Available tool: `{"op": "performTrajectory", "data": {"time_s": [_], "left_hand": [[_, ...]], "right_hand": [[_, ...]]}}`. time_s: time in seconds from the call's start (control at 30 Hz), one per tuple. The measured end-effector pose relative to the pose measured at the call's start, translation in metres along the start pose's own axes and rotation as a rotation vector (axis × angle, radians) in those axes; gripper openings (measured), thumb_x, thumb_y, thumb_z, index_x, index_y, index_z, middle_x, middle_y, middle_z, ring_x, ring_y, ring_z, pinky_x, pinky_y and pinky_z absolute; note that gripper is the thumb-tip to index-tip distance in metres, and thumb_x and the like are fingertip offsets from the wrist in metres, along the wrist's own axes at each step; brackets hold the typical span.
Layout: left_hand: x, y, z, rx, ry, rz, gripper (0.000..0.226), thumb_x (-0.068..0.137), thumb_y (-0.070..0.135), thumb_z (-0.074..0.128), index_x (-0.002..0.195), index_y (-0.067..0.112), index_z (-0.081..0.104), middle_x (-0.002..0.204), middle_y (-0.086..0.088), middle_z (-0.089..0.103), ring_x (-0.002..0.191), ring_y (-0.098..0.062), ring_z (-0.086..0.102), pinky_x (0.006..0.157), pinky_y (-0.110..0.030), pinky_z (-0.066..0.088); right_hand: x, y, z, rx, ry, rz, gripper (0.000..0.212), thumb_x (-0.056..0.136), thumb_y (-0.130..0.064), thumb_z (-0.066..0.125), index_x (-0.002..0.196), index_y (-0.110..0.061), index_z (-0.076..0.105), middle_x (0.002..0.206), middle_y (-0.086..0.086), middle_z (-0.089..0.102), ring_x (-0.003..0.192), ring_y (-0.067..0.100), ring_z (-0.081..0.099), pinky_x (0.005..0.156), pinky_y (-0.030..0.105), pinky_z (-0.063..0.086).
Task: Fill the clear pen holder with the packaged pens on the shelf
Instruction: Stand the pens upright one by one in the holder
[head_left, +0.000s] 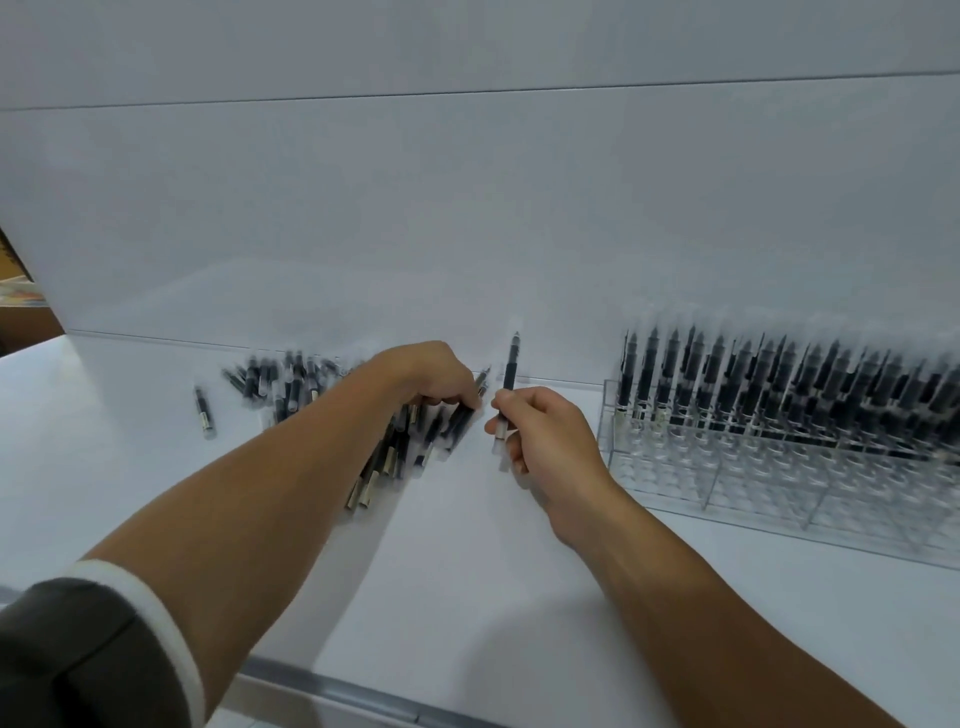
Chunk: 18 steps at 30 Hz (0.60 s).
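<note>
A heap of black packaged pens (291, 379) lies on the white shelf (467, 571) at the middle left. My left hand (436, 374) rests on the heap's right side, fingers closed on a bunch of pens (457, 421). Just right of it, my right hand (545, 431) holds one packaged pen (510, 369) upright, its tip pointing up. The clear pen holder (769, 467) stands at the right, its back rows packed with several upright black pens (779, 374) and its front slots bare. The picture is motion-blurred.
One stray pen (204, 408) lies alone left of the heap. A white back wall (467, 208) rises right behind the shelf. The shelf's metal front edge (337, 691) runs along the bottom. Brown boxes (21, 312) show at the far left.
</note>
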<state>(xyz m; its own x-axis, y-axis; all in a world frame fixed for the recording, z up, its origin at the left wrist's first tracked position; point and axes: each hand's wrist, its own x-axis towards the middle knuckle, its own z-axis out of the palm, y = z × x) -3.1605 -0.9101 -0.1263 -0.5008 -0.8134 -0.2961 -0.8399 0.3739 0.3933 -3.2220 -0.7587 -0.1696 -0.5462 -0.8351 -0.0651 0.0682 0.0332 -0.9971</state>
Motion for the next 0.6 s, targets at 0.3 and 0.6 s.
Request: {"op": "performTrajectory", "data": {"time_s": [0.3,0.6], "left_hand": [[-0.038,0.01,0.017,-0.655,0.299,0.421,0.02,0.088,0.02,0.063,0.089,0.001,0.069,0.078,-0.007,0.062,0.073,-0.018,0.053,0.069,-0.033,0.046],[-0.049,0.041,0.044,-1.048,0.37,0.581,0.009,0.09,0.029,0.066,0.09,0.02,0.068,0.078,0.017,0.072,0.077,0.004,0.065,0.076,-0.015,0.049]], "right_hand": [[-0.014,-0.03,-0.006,-0.085,0.035,-0.287,0.011,0.094,-0.023,0.063,0.085,-0.017,0.066,0.074,-0.003,0.07,0.053,0.0,0.055,0.054,0.018,0.043],[-0.028,-0.077,-0.077,-0.346,0.159,-0.575,0.004,0.089,-0.026,0.069,0.085,-0.025,0.069,0.076,0.001,0.072,0.073,0.025,0.065,0.067,0.034,0.054]]}}
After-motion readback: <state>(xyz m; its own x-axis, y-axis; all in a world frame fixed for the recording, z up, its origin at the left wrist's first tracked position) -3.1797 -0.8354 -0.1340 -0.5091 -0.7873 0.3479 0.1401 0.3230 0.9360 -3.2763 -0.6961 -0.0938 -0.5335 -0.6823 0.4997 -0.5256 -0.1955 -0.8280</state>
